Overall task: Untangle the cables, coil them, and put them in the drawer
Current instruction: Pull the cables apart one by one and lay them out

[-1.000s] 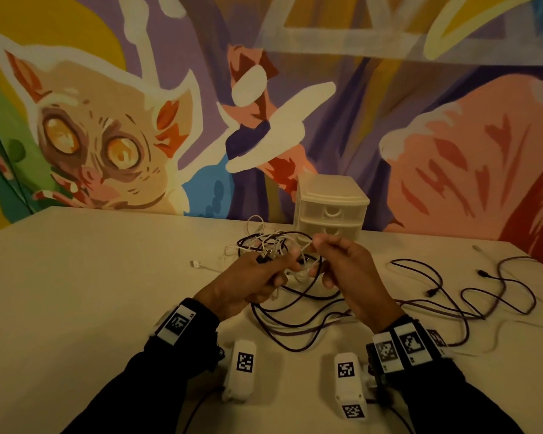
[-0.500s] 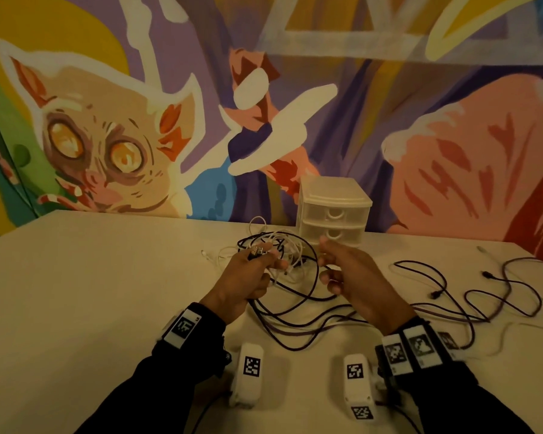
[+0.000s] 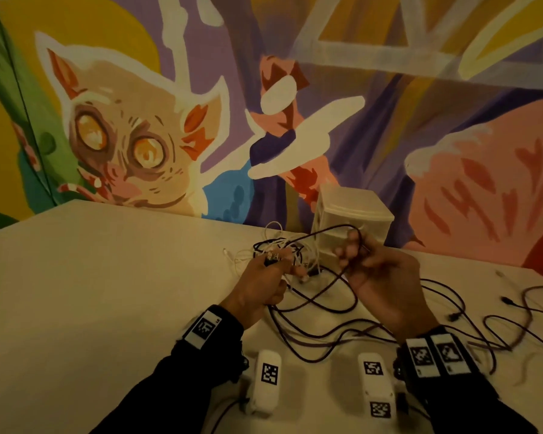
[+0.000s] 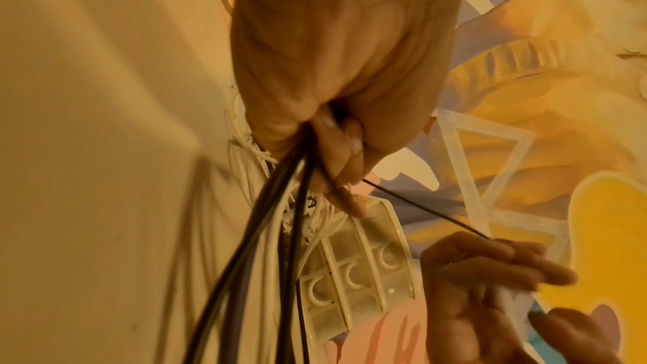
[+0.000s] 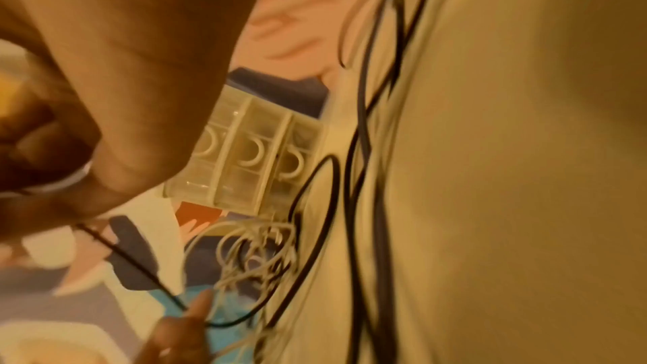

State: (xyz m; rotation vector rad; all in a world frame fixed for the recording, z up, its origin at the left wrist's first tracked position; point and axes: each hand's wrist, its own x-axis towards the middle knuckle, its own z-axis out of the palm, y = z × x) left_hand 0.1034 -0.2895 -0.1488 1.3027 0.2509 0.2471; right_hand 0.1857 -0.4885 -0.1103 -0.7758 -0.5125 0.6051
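— Cream laminate, item one: the table, matt and pale, running back to a painted wall. What is lying on it?

— A tangle of white cables mixed with black, sitting just in front of a small translucent drawer unit, which is standing against the wall with its three drawers closed. More black cable is sprawling in loose loops across the right side of the table, well apart from the unit.

— And the hands?

— The left hand is curling round a bunch of black and white strands at the tangle (a plug end is poking out above its knuckles). The right hand is pinching a single black strand that is arching up from the tangle towards the drawer unit.

— The room?

— The mural is showing a wide-eyed cat-like creature on the left, with purple, pink and yellow shapes beyond. Lighting is dim and warm. Two white tagged devices are lying near the table's front edge, between the wrists.
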